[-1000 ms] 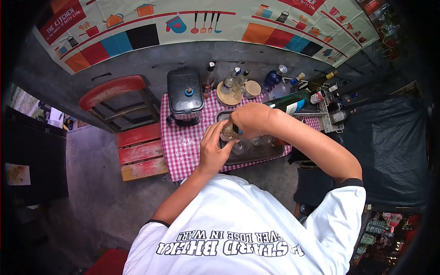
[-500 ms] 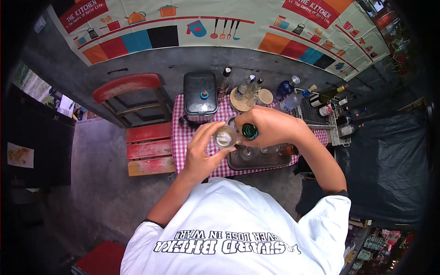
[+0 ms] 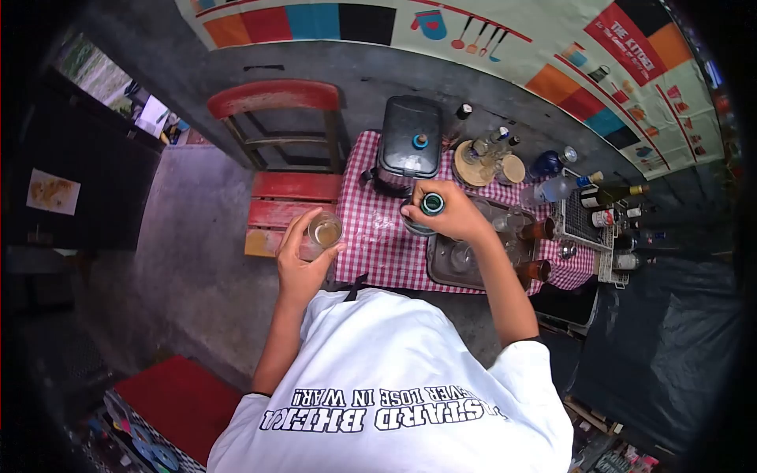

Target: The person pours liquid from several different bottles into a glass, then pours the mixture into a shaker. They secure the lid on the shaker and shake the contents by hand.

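In my left hand (image 3: pixel 298 264) is a clear drinking glass (image 3: pixel 324 230), seen from above with a little pale liquid in it. The fingers and thumb wrap round its sides, out to the left of the table. My right hand (image 3: pixel 456 213) grips a green glass bottle (image 3: pixel 432 205) near its neck, with the open mouth facing up at me. Most of the bottle's body is hidden beneath the hand. Just right of the bottle, a dark tray (image 3: pixel 438 273) carries several clear glasses (image 3: pixel 462 256) and brown glasses (image 3: pixel 536 270).
A black lidded container (image 3: pixel 410 130) stands at the back of the checkered table (image 3: pixel 371 260). Bottles and a round wooden board (image 3: pixel 467 172) are behind the tray. A wire rack (image 3: pixel 576 206) with bottles is at the right. A red chair (image 3: pixel 296 185) adjoins the table's left side.
My view has turned left, so the table sits further right. My left hand has drawn the glass left, away from the bottle. My right hand still grips the bottle.
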A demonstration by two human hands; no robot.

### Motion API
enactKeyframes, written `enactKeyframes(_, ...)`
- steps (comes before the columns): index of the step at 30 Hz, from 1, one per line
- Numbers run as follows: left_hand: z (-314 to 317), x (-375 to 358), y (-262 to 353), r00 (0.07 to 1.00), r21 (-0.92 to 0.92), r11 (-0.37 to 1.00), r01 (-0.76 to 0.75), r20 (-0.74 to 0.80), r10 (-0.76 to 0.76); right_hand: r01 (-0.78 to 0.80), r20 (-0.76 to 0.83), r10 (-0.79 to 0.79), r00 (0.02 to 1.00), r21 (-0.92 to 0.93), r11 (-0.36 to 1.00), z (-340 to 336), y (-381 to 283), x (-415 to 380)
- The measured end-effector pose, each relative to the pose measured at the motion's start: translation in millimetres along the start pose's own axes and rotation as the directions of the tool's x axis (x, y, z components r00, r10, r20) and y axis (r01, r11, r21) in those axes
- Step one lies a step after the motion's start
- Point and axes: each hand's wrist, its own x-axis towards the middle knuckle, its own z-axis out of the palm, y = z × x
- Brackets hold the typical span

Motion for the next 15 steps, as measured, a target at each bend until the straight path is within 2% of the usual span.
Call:
enactKeyframes(1,-3.8,-4.1,-4.2,1.000,0.005,1.000,0.010,-0.007,-0.010,0.000,0.012,0.000,1.000,0.005,1.000,9.9,13.5,2.5)
enactKeyframes(3,-9.5,-10.0,-10.8,0.996,-0.017,0.997,0.080,-0.045,-0.080,-0.090,-0.133,0.103,0.986,0.103,0.991,30.3,38.6,7.4)
enactKeyframes(5,-14.0,-13.7,-14.2,0.994,0.007,0.996,0.089,-0.057,-0.088,-0.084,-0.174,0.102,0.979,0.106,0.991,49.1,66.0,11.9)
enactKeyframes(7,-17.1,-15.4,-16.2,0.991,-0.012,0.993,0.120,-0.058,-0.120,-0.041,-0.304,0.091,0.948,0.168,0.985,67.6,84.3,14.7)
enactKeyframes(8,-18.0,-15.9,-17.0,0.991,-0.012,0.992,0.124,-0.055,-0.124,-0.045,-0.331,0.121,0.936,0.229,0.972,76.2,90.2,14.7)
enactKeyframes(13,-18.2,-14.2,-19.9,0.995,0.013,0.995,0.100,-0.013,-0.100,-0.089,-0.400,0.181,0.898,0.239,0.967,100.9,109.4,10.0)
enactKeyframes(15,-16.1,-13.8,-19.1,0.995,0.005,0.995,0.105,0.002,-0.105,-0.052,-0.425,0.166,0.890,0.267,0.962,106.7,113.0,6.2)
